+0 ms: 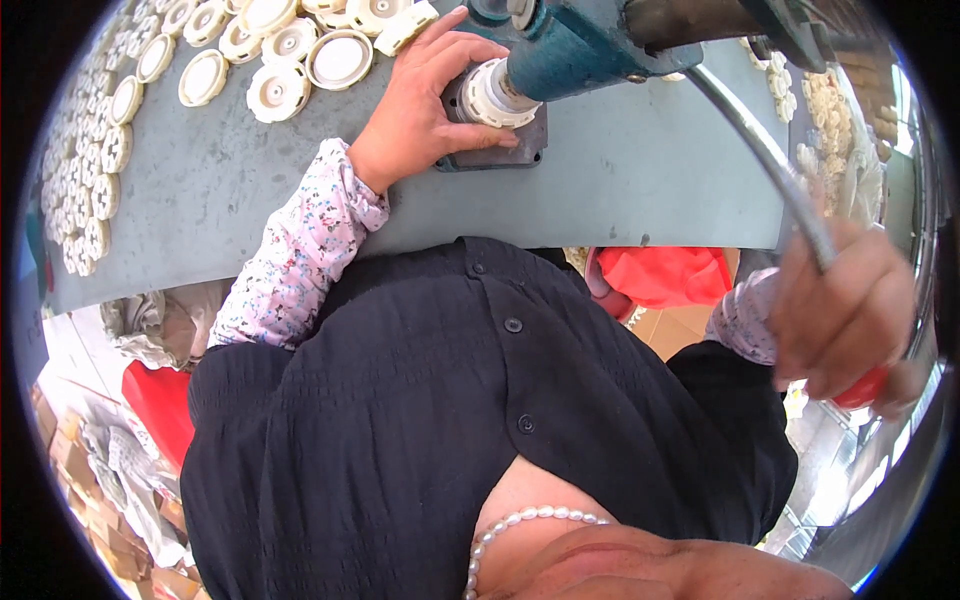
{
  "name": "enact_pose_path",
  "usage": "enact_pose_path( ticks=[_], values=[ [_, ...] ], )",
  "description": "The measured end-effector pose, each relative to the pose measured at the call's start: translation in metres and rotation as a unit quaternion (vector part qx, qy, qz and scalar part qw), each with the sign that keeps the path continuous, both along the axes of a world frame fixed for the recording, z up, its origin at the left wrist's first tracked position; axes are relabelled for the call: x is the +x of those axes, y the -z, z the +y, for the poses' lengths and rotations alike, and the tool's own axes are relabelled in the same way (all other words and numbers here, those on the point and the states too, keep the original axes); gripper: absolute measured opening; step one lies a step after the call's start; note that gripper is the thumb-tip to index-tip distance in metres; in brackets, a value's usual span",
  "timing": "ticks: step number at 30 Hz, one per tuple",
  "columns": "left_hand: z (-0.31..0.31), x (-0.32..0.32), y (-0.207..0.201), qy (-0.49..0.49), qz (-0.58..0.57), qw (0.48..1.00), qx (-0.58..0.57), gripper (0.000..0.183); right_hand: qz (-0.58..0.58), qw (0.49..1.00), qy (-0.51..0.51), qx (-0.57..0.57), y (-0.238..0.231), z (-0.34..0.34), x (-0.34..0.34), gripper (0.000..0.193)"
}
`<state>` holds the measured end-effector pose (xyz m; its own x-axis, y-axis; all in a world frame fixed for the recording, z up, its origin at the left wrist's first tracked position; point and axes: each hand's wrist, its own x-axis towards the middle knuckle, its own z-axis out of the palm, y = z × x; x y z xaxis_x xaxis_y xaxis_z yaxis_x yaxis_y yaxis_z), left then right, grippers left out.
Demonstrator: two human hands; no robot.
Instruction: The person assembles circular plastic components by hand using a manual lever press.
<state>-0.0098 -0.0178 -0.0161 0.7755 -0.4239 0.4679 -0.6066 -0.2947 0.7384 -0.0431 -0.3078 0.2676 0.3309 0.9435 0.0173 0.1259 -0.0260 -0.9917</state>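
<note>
My left hand (425,110) curves round a cream, notched round plastic part (490,92), thumb on the near side and fingers on the far side. That part sits beneath the ram of a teal hand press (580,50), over its dark base plate (505,157). Off to the right, my right hand (845,310) is closed round the press's long metal lever (765,150), near a red knob (862,388) at its end. Motion smears the right hand. The underside of the plastic part is hidden by the left hand and the base.
Several cream round caps (280,90) lie loose on the grey table (240,190), beyond my left hand. Rows of smaller cream parts (85,190) cover its left side. More pale pieces (828,120) are heaped at the far right. Red cloth or plastic (665,275) shows below the table's near edge.
</note>
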Motion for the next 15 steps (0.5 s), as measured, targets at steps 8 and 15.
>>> enact_pose_path(
  ticks=[8, 15],
  values=[
    [0.005, 0.001, 0.003, 0.044, 0.024, 0.999, 0.001, 0.081, -0.363, 0.916, 0.084, -0.148, 0.120, 0.014, -0.090, 0.024],
    [-0.008, -0.009, -0.015, -0.037, -0.012, 0.998, -0.051, 0.081, -0.410, 0.863, 0.269, -0.119, 0.240, 0.030, -0.078, 0.023]
  ],
)
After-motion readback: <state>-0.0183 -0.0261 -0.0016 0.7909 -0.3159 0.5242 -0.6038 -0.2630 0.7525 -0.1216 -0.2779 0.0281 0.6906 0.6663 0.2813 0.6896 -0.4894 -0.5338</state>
